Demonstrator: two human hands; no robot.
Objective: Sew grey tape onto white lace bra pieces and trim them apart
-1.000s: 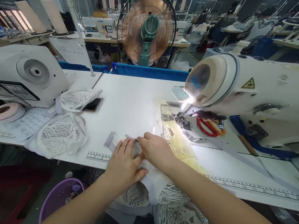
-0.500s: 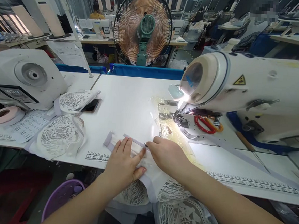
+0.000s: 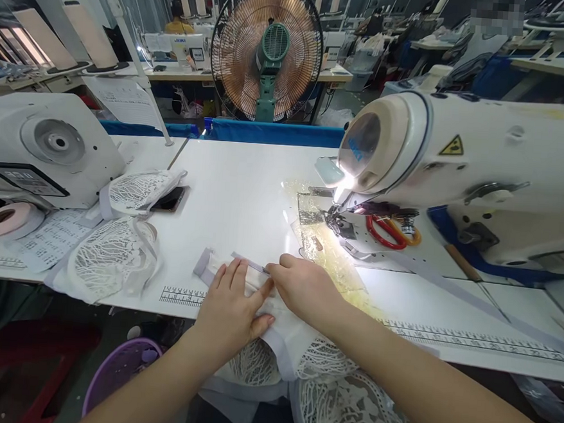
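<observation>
White lace-and-mesh fabric [image 3: 288, 331] with pale lilac edging lies over the table's front edge and hangs down below it. My left hand [image 3: 234, 301] rests on it with fingers stretched out, pressing the band flat against the table. Just to the right, my right hand [image 3: 303, 289] is closed on a small pointed metal tool [image 3: 265, 269]. Only its dark tip shows; the rest is hidden in the fingers, so its exact kind is unclear. That tip touches the strip's upper edge, close to my left fingertips.
A sewing machine [image 3: 402, 149] with its lamp lit stands at the right, red-handled scissors [image 3: 385, 233] beneath its arm. Lace pieces [image 3: 114, 258] and a phone [image 3: 171, 200] lie left. A purple basket [image 3: 107, 370] is below the table; a large fan [image 3: 269, 49] stands behind.
My right hand has slid a little left along the strip, bringing the tool's tip closer to my left fingers. My left hand stays pressed on the fabric.
</observation>
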